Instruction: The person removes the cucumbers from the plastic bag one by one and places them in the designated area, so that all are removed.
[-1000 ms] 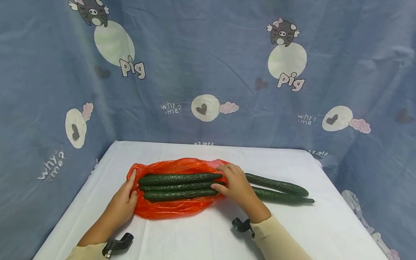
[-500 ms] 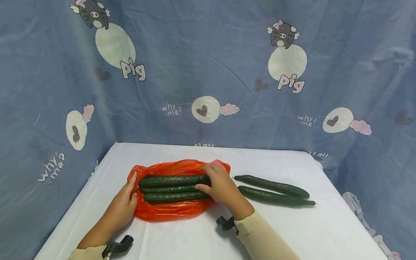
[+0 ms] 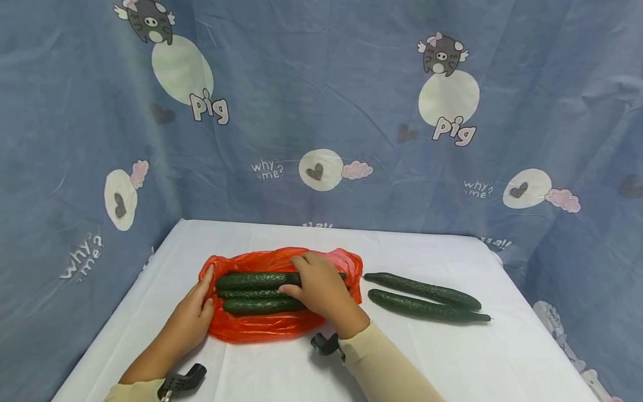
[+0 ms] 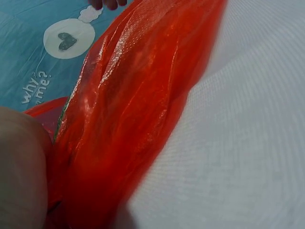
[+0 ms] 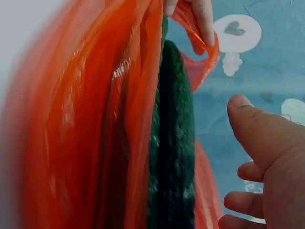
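A red plastic bag [image 3: 251,329] lies spread on the table with three dark green cucumbers [image 3: 256,280] side by side in its opening. At the bag's left end my left hand [image 3: 192,312] holds the edge; its fingers [image 5: 205,21] and the bag's rim show at the top of the right wrist view. My right hand [image 3: 321,287] is over the right part of the cucumbers, hiding some of their length. In the right wrist view its thumb and fingers are spread apart, away from the cucumber [image 5: 176,138], gripping nothing.
Two more cucumbers, an upper one [image 3: 422,288] and a lower one [image 3: 427,308], lie on the white tablecloth [image 3: 452,363] right of the bag. A blue printed curtain [image 3: 321,100] hangs behind and beside the table. Each wrist carries a black camera mount [image 3: 183,379].
My right hand has moved left over the cucumbers, uncovering the bag's right end and the near ends of the two loose cucumbers. My left hand stays at the bag's left edge.
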`<state>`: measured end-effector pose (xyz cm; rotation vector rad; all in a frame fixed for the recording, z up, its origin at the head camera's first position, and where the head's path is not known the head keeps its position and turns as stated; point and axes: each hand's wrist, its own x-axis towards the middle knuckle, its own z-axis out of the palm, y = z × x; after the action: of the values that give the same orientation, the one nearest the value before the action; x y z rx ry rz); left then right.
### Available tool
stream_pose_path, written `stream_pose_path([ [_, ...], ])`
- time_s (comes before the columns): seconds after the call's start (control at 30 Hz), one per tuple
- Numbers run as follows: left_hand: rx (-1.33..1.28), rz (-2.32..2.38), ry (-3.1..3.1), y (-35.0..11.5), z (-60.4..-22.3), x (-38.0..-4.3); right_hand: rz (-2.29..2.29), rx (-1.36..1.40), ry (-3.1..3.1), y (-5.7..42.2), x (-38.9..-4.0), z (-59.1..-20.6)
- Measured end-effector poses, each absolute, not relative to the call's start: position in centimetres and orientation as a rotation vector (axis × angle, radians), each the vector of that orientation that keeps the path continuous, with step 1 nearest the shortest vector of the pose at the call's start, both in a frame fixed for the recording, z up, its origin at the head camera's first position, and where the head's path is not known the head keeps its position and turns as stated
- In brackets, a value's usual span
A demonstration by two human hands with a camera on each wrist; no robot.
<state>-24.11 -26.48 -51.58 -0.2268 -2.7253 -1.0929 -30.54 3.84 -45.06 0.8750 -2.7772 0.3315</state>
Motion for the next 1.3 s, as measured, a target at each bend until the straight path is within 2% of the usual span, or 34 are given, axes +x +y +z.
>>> stream_pose_path([
  [0.77,-0.251,-1.083,-2.717,-26.3,-51.4,-24.1,0.4,0.848,-2.875,1.1,-31.6,-48.6],
  [1.3,-0.25,-1.073,-2.737,-26.5,-51.7,-24.1,0.407,0.704,-2.823,0.6,-31.8,-50.2],
])
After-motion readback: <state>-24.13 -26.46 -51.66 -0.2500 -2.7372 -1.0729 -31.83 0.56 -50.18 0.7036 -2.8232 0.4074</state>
